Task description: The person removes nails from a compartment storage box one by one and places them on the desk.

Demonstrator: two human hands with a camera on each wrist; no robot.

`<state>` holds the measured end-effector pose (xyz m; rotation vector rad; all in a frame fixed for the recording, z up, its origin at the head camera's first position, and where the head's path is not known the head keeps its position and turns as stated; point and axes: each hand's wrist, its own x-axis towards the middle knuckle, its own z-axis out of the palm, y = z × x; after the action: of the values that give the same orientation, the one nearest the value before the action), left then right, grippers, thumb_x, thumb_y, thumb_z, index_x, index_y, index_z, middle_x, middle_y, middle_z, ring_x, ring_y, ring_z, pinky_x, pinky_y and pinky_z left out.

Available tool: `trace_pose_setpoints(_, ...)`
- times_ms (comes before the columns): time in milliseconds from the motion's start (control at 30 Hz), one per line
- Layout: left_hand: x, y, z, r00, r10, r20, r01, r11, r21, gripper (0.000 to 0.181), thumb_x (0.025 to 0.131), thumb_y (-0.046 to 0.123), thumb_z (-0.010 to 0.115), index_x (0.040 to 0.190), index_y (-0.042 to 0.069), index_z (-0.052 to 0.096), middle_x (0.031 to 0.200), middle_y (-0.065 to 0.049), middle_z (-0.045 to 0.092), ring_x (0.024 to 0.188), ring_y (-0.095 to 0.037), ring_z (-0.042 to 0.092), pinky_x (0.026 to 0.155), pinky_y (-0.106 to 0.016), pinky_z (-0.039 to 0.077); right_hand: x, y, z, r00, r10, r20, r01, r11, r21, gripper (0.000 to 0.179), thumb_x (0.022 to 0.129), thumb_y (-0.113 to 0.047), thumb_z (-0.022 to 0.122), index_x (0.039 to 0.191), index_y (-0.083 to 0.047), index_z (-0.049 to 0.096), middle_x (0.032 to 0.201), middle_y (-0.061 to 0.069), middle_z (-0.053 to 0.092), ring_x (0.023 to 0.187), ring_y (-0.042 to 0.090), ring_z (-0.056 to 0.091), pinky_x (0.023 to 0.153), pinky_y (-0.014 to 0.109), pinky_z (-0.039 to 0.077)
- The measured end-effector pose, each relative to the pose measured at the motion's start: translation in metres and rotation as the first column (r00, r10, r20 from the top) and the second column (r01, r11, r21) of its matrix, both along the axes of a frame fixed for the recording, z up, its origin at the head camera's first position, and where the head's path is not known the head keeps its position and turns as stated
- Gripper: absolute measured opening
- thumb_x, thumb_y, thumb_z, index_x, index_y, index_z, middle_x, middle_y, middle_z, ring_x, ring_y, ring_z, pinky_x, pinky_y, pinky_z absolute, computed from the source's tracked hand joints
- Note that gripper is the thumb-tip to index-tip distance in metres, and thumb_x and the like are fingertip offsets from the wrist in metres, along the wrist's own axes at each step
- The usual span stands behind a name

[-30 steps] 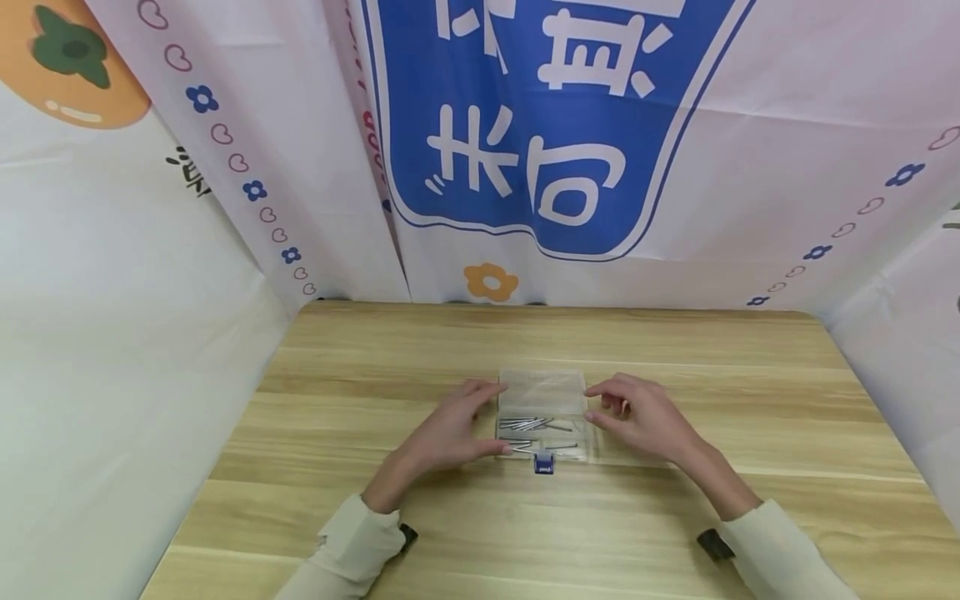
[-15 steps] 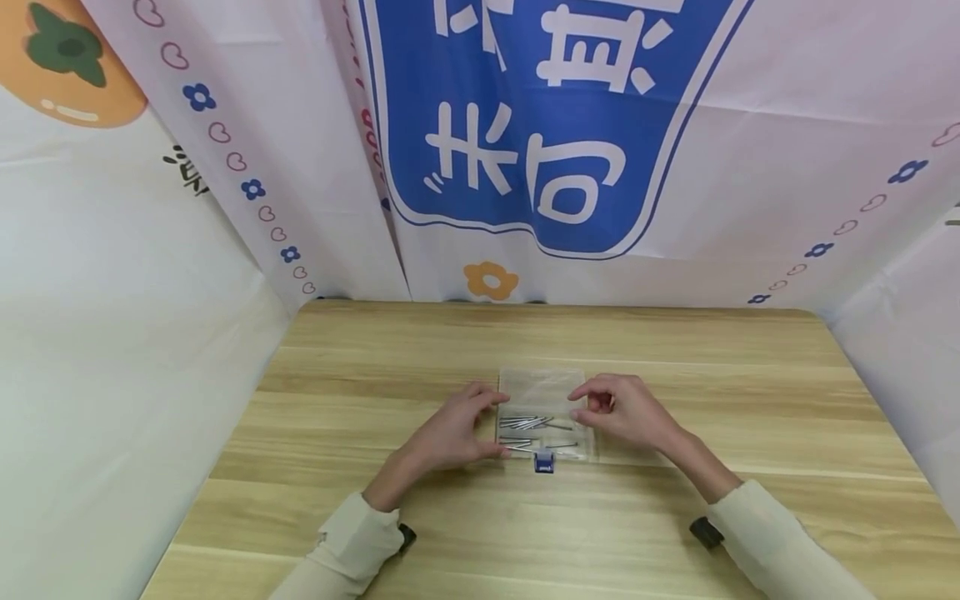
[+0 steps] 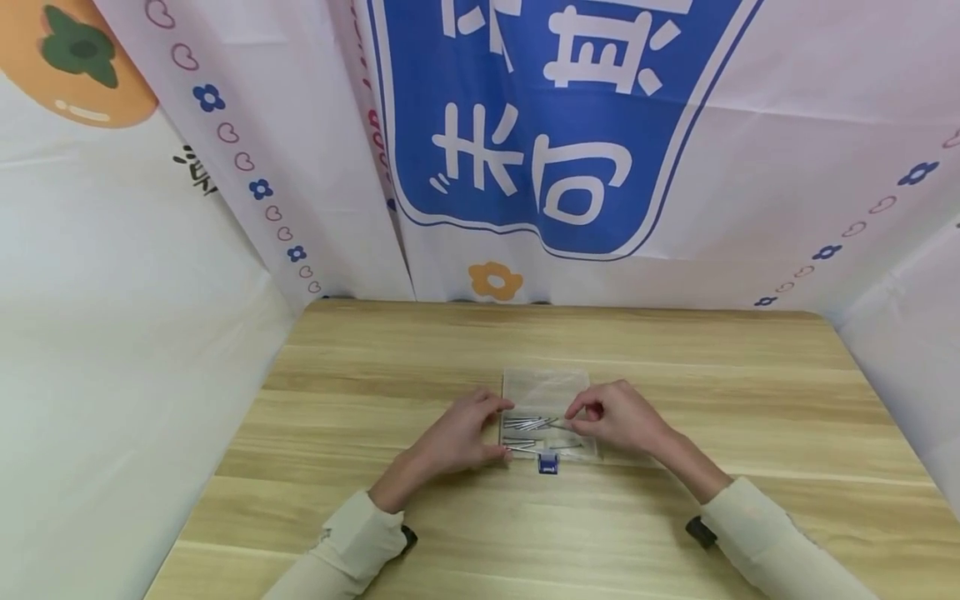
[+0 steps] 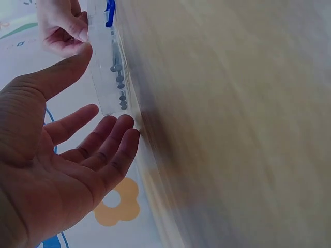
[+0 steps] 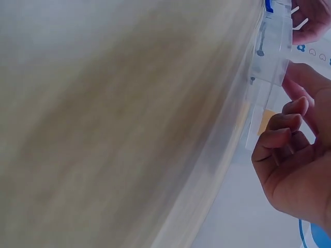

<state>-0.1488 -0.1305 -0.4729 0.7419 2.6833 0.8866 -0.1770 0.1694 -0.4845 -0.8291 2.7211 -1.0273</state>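
A clear plastic compartment box (image 3: 547, 390) with a blue latch (image 3: 548, 464) stands mid-table. Several metal nails (image 3: 525, 423) lie in its compartments; round nail heads (image 4: 120, 80) show through its side in the left wrist view. My left hand (image 3: 461, 432) is at the box's left edge, thumb in front and fingers behind, spread apart. My right hand (image 3: 621, 419) is over the box's right side, index finger and thumb close together at a compartment. In the right wrist view its other fingers (image 5: 279, 137) are curled, and whether the fingertips pinch a nail is hidden.
The box stands on a wood-grain table (image 3: 450, 533). Printed white cloth (image 3: 712, 200) hangs behind the table and at both sides. A dark strap piece (image 3: 701, 532) sits at the right wrist, another (image 3: 408, 540) at the left.
My right hand has moved left and slightly down, from beside the box to over its right compartments. Its index finger and thumb have drawn closer. The left hand stays at the left edge.
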Motion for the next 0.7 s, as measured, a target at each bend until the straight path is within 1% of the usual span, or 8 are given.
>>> trace_pose_setpoints(100, 0.0, 0.002, 0.001, 1.0, 0.003, 0.005, -0.003, 1.0, -0.011, 0.068, 0.085, 0.026, 0.094, 0.143, 0.005, 0.065, 0.119, -0.007, 0.061, 0.104, -0.021, 0.057, 0.087, -0.035, 0.05, -0.002, -0.001, 0.001, 1.0, 0.015, 0.009, -0.015, 0.999, 0.029, 0.004, 0.093, -0.018, 0.085, 0.096, -0.015, 0.085, 0.069, -0.013, 0.065, 0.058, 0.0, 0.046, 0.056, 0.019, 0.041)
trace_pose_setpoints(200, 0.0, 0.002, -0.001, 1.0, 0.01, 0.003, -0.01, 1.0, -0.024, 0.068, 0.085, 0.025, 0.094, 0.142, 0.005, 0.065, 0.117, -0.006, 0.061, 0.102, -0.02, 0.056, 0.086, -0.033, 0.049, -0.004, -0.003, 0.004, 0.999, 0.035, 0.014, -0.036, 0.998, 0.048, 0.003, 0.093, -0.018, 0.084, 0.095, -0.016, 0.086, 0.078, -0.009, 0.076, 0.058, -0.002, 0.05, 0.056, 0.019, 0.043)
trace_pose_setpoints(300, 0.0, 0.003, -0.002, 1.0, 0.017, 0.004, -0.017, 0.999, -0.03, 0.068, 0.084, 0.026, 0.094, 0.142, 0.005, 0.065, 0.116, -0.005, 0.06, 0.101, -0.019, 0.055, 0.086, -0.033, 0.049, -0.006, -0.006, 0.006, 0.998, 0.057, 0.01, -0.058, 0.996, 0.071, 0.005, 0.093, -0.021, 0.086, 0.094, -0.017, 0.087, 0.088, -0.005, 0.082, 0.06, -0.002, 0.053, 0.057, 0.019, 0.045)
trace_pose_setpoints(400, 0.001, 0.003, -0.003, 1.0, 0.021, 0.005, -0.02, 0.999, -0.036, 0.069, 0.085, 0.027, 0.094, 0.143, 0.005, 0.065, 0.117, -0.005, 0.06, 0.101, -0.018, 0.055, 0.086, -0.032, 0.049, -0.009, -0.008, 0.005, 0.998, 0.061, 0.007, -0.061, 0.993, 0.098, 0.006, 0.091, -0.024, 0.087, 0.093, -0.019, 0.087, 0.09, -0.006, 0.082, 0.061, -0.001, 0.053, 0.058, 0.02, 0.043)
trace_pose_setpoints(500, 0.001, 0.003, -0.004, 1.0, 0.022, 0.005, -0.021, 0.999, -0.044, 0.069, 0.085, 0.028, 0.094, 0.143, 0.006, 0.065, 0.117, -0.004, 0.06, 0.101, -0.017, 0.054, 0.086, -0.031, 0.049, -0.01, -0.009, 0.004, 0.998, 0.057, 0.012, -0.058, 0.992, 0.113, 0.006, 0.09, -0.025, 0.088, 0.092, -0.02, 0.087, 0.087, -0.008, 0.081, 0.062, 0.0, 0.052, 0.057, 0.019, 0.041)
trace_pose_setpoints(600, 0.001, 0.003, -0.004, 1.0, 0.022, 0.003, -0.022, 0.998, -0.05, 0.069, 0.085, 0.029, 0.094, 0.144, 0.006, 0.065, 0.117, -0.004, 0.06, 0.1, -0.015, 0.053, 0.086, -0.03, 0.048, -0.011, -0.011, 0.004, 0.998, 0.061, -0.001, -0.061, 0.99, 0.125, 0.005, 0.089, -0.025, 0.089, 0.091, -0.02, 0.087, 0.085, -0.01, 0.079, 0.061, 0.0, 0.051, 0.057, 0.019, 0.041)
trace_pose_setpoints(700, 0.001, 0.002, -0.003, 1.0, 0.021, -0.001, -0.021, 0.998, -0.054, 0.069, 0.085, 0.029, 0.094, 0.143, 0.006, 0.065, 0.118, -0.003, 0.06, 0.101, -0.017, 0.055, 0.086, -0.03, 0.048, -0.011, -0.013, 0.005, 0.998, 0.062, -0.018, -0.058, 0.988, 0.146, 0.005, 0.089, -0.026, 0.089, 0.09, -0.021, 0.087, 0.087, -0.009, 0.08, 0.061, 0.0, 0.051, 0.056, 0.019, 0.041)
